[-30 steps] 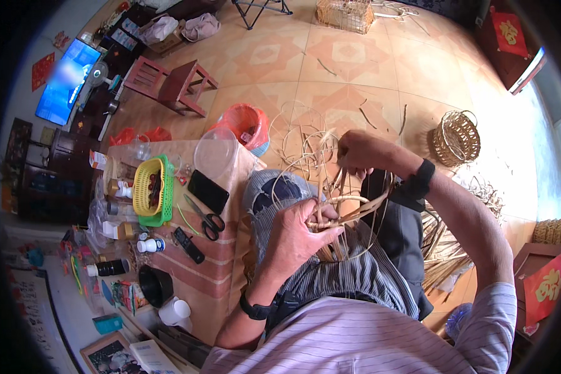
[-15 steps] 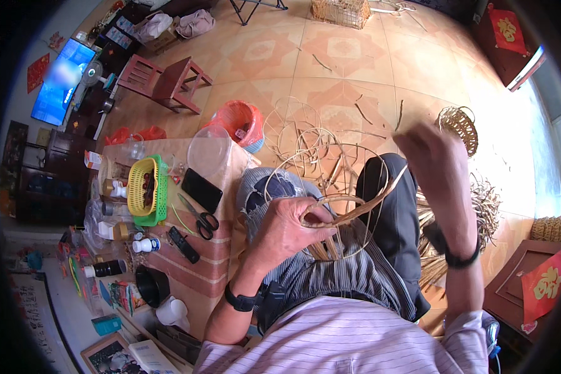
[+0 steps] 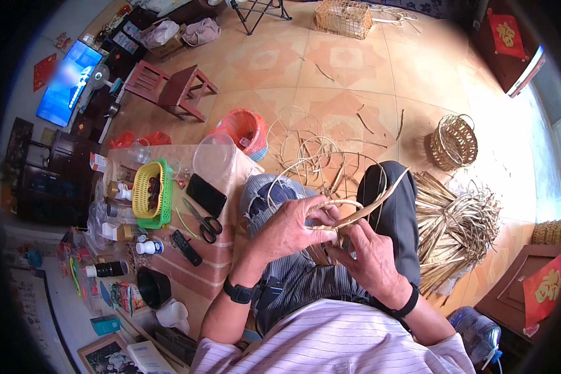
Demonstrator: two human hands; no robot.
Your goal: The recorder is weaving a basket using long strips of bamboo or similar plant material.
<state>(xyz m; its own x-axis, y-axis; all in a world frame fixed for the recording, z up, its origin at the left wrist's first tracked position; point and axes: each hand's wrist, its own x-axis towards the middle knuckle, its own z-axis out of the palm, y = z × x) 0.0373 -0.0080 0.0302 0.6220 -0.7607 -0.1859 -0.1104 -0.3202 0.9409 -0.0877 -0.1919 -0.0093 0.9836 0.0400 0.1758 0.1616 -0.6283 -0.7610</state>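
- Both hands meet over the lap: left hand pinches the bamboo strip; right hand, raised before, has come down and closes on it.
- Weaving goes on at the small woven base between them.

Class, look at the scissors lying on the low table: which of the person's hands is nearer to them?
Left. The left hand grips the bamboo strip just right of the scissors; the right hand lies farther right, beyond the left.
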